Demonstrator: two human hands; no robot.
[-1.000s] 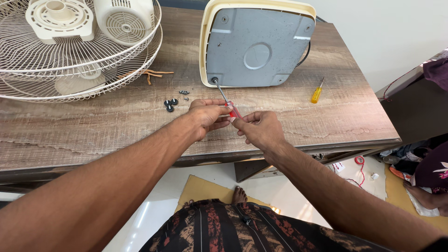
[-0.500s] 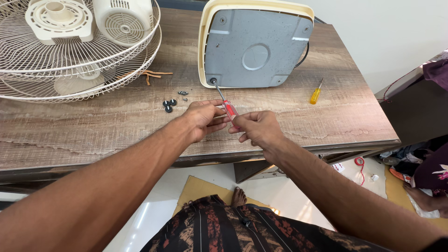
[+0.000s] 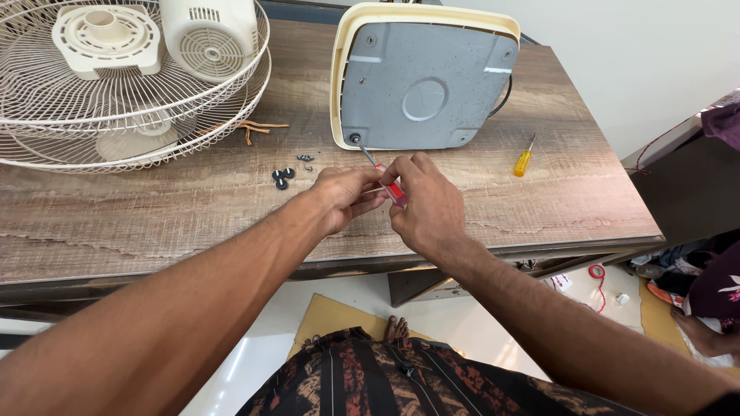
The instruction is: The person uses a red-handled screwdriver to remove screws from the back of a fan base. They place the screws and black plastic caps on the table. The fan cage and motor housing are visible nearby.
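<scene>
A cream fan base [image 3: 422, 77] stands on edge on the wooden table [image 3: 193, 208], its grey underside facing me. A red-handled screwdriver [image 3: 391, 189] has its tip in the screw at the base's lower left corner. My right hand [image 3: 428, 208] is wrapped over the red handle. My left hand [image 3: 348, 196] pinches the shaft end of the handle right beside it.
Several loose black screws [image 3: 283, 177] lie left of my hands. A yellow-handled screwdriver [image 3: 524, 159] rests at the right. White wire fan guards [image 3: 131, 115] holding a motor housing [image 3: 210, 35] fill the table's far left. Another person's hand [image 3: 705, 333] shows at the lower right.
My right hand has turned over the top of the red handle, palm now down. The left hand stays pinched on the screwdriver. The tip stays in the same screw.
</scene>
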